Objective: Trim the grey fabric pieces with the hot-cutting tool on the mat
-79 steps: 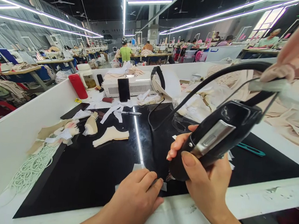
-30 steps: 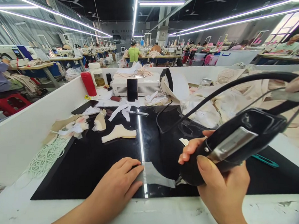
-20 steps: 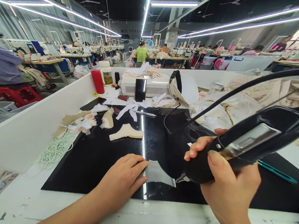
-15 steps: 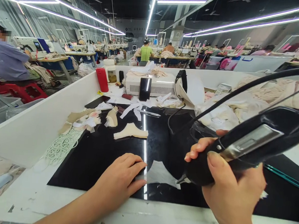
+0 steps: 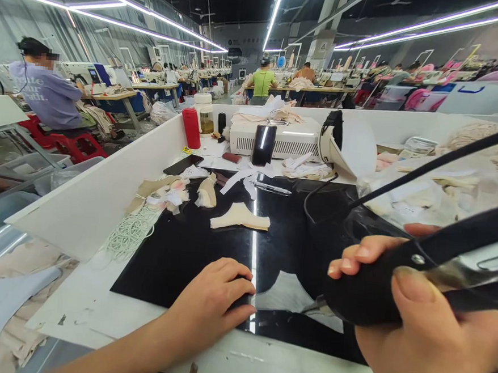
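My right hand (image 5: 431, 318) is wrapped round a black handheld tool (image 5: 379, 281) with a metal strip on its body and a cable. The tool's metal tip touches a thin, translucent whitish piece (image 5: 286, 293) lying on a black glossy board (image 5: 176, 255). Beside the left end of that piece, my left hand (image 5: 218, 292) rests palm down, thumb and fingers apart, its fingertips at the piece's edge. Beyond the hands lies a cream shaped piece (image 5: 239, 216).
Pale green cord (image 5: 130, 232) and fabric scraps lie at the left. A pen (image 5: 273, 188), a phone (image 5: 264, 145), a white machine (image 5: 235, 134) and a red bottle (image 5: 191, 128) stand or lie farther back. Plastic bags (image 5: 419, 195) fill the right side.
The view has shifted, so the board and scraps sit farther right. The tool has turned, and the whitish piece now extends right past its tip. My left hand remains beside the piece.
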A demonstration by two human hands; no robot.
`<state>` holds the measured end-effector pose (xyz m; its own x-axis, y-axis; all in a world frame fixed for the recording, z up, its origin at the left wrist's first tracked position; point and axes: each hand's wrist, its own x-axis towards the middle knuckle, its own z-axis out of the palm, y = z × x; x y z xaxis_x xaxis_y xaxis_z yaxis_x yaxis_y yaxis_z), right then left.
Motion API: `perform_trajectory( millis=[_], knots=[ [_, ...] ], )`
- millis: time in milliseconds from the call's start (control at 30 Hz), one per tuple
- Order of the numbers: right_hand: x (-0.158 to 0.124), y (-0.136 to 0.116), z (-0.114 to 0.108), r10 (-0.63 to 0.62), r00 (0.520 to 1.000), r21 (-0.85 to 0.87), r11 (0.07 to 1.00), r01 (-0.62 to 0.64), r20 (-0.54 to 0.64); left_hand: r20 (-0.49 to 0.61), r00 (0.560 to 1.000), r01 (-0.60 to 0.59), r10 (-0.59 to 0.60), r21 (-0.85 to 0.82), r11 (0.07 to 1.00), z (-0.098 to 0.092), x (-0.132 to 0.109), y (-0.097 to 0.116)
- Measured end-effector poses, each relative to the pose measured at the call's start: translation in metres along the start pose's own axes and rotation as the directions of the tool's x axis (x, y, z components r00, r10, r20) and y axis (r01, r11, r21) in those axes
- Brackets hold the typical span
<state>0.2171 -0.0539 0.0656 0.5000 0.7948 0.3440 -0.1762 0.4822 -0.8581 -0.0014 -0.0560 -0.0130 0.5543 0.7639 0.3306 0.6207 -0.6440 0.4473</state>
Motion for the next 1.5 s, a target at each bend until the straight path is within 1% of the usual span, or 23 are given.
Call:
perform_trajectory(
  millis=[200, 333, 433, 567, 700, 800, 1033, 1200, 1367, 1500],
  knots=[
    [-0.01, 0.017, 0.013, 0.002, 0.993, 0.047, 0.999, -0.008, 0.117, -0.025, 0.999, -0.034, 0.034, -0.025, 0.999, 0.001, 0.0, 0.002],
    [-0.016, 0.023, 0.021, 0.01, 0.983, 0.095, 0.995, -0.028, 0.182, -0.028, 0.999, -0.025, 0.024, -0.035, 0.999, 0.002, -0.001, 0.002],
    [-0.02, 0.027, 0.028, 0.021, 0.978, 0.127, 0.991, -0.049, 0.209, -0.019, 1.0, -0.014, 0.013, -0.027, 1.0, 0.002, -0.001, 0.003],
    [-0.022, 0.031, 0.032, 0.009, 0.973, 0.129, 0.991, -0.04, 0.232, -0.022, 1.0, -0.021, 0.02, -0.029, 0.999, 0.003, 0.0, 0.002],
    [-0.024, 0.033, 0.031, 0.003, 0.966, 0.116, 0.993, -0.035, 0.26, -0.052, 0.998, -0.042, 0.04, -0.037, 0.998, 0.005, -0.001, 0.002],
    [-0.026, 0.034, 0.029, -0.004, 0.964, 0.124, 0.992, -0.031, 0.267, -0.056, 0.997, -0.058, 0.056, -0.038, 0.998, 0.006, -0.002, 0.002],
    [-0.028, 0.036, 0.027, -0.023, 0.957, 0.148, 0.989, -0.022, 0.29, -0.036, 0.996, -0.077, 0.076, -0.008, 0.997, -0.001, -0.01, 0.001],
    [-0.028, 0.037, 0.025, -0.02, 0.957, 0.135, 0.991, -0.021, 0.291, -0.046, 0.987, -0.149, 0.153, 0.068, 0.986, -0.005, -0.021, 0.001],
    [-0.028, 0.038, 0.027, -0.015, 0.953, 0.149, 0.988, -0.032, 0.302, -0.046, 0.979, -0.188, 0.198, 0.166, 0.968, -0.002, -0.03, -0.002],
    [-0.028, 0.037, 0.033, -0.035, 0.951, 0.166, 0.986, -0.018, 0.306, -0.049, 0.972, -0.216, 0.232, 0.214, 0.953, 0.001, -0.031, -0.004]
  ],
)
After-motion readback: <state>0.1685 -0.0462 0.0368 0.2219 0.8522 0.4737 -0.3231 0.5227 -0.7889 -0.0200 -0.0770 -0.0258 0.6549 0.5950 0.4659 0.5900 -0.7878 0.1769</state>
